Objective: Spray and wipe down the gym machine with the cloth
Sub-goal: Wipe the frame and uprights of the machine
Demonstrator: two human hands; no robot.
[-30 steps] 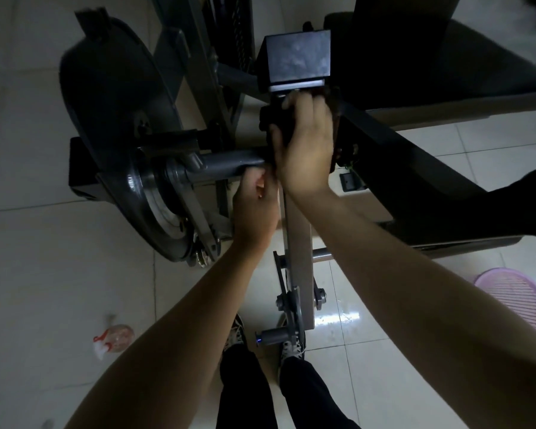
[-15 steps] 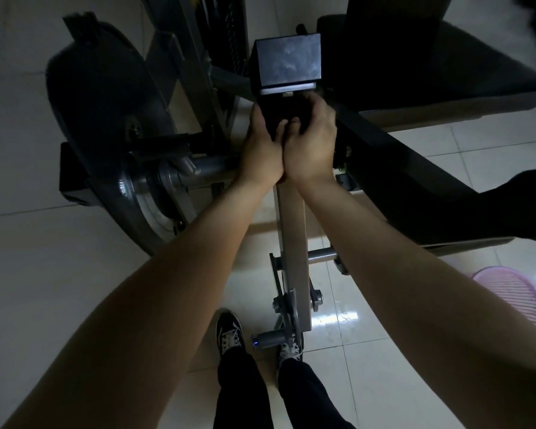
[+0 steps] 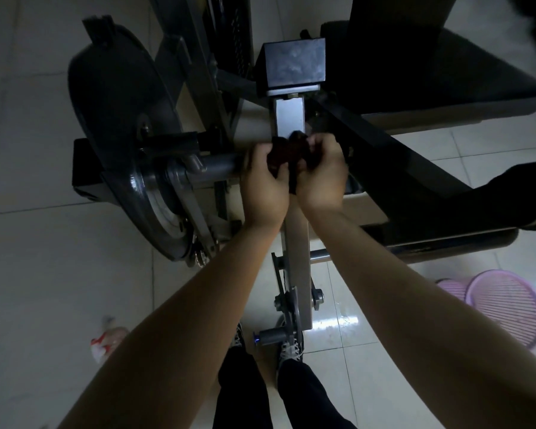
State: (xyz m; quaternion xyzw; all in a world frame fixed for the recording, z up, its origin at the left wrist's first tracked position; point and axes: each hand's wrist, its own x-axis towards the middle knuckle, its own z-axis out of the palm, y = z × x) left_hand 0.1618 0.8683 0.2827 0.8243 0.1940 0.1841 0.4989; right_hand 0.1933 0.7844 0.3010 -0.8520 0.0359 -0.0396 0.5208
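Gym machine [image 3: 288, 119]: stands on pale floor tiles [image 3: 44, 274], fills the upper half. Far left, low on the floor: a blurred red-and-white object [image 3: 106, 342], too unclear to name. Above it, a dark round disc [image 3: 115, 119] on a grey horizontal bar [image 3: 217, 168]. At the bar's right end, left hand [image 3: 265, 187], fingers curled, grips a dark red cloth [image 3: 287, 151]. Cloth bunched between both hands, in front of the grey upright post, below the black square block [image 3: 291, 63]. Right hand [image 3: 322, 178], touching the left, fingers curled round the cloth's other side. Further right, a black padded seat [image 3: 430, 72]; low right, a pink slatted basket [image 3: 508, 305].
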